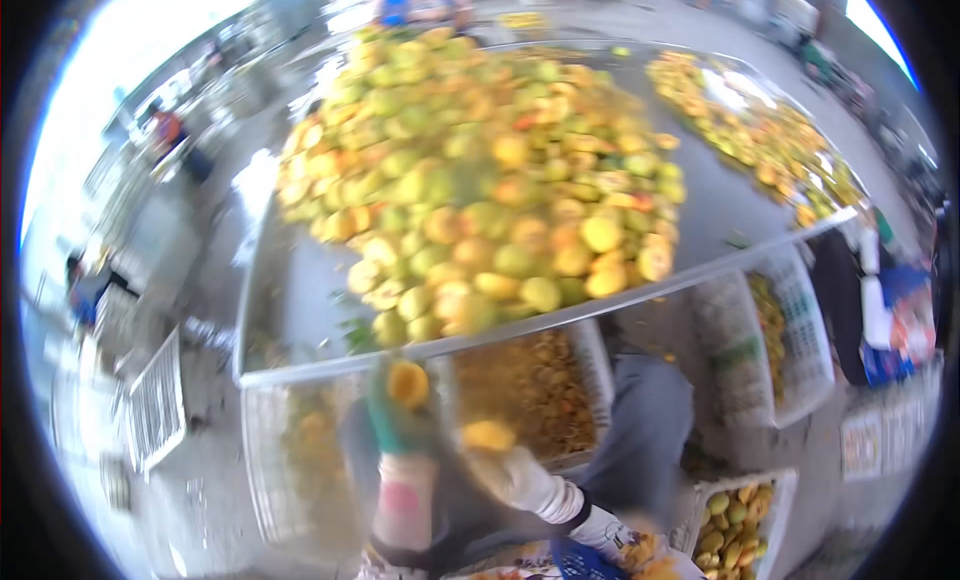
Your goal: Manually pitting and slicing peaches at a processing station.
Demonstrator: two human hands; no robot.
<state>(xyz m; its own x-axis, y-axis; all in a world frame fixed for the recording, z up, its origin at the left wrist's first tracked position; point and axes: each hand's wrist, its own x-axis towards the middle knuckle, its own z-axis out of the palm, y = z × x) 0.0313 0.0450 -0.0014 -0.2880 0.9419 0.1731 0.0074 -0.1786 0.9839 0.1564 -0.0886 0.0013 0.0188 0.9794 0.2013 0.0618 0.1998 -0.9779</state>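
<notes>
My left hand (pixel 385 410), in a green glove, is closed on a yellow-orange fruit half (pixel 407 385) just below the metal table's near rim. To its right, my right hand (pixel 505 472), in a pale glove, holds another yellow fruit piece (pixel 488 436), over a white crate (pixel 600 385) with brown pits or scraps inside. Both hands are blurred, and their fingertips are indistinct. A large heap of yellow and green fruit (pixel 480 180) lies on the steel table (pixel 700 190) in front of me.
Crates of fruit stand at lower right (pixel 740 530), under the table (pixel 800 350) and at lower left (pixel 270 450). A co-worker (pixel 895 320) sits at the right; others (pixel 165 130) are at the left. An empty-looking white crate (pixel 152 410) lies on the floor. A second fruit pile (pixel 750 130) is on the table.
</notes>
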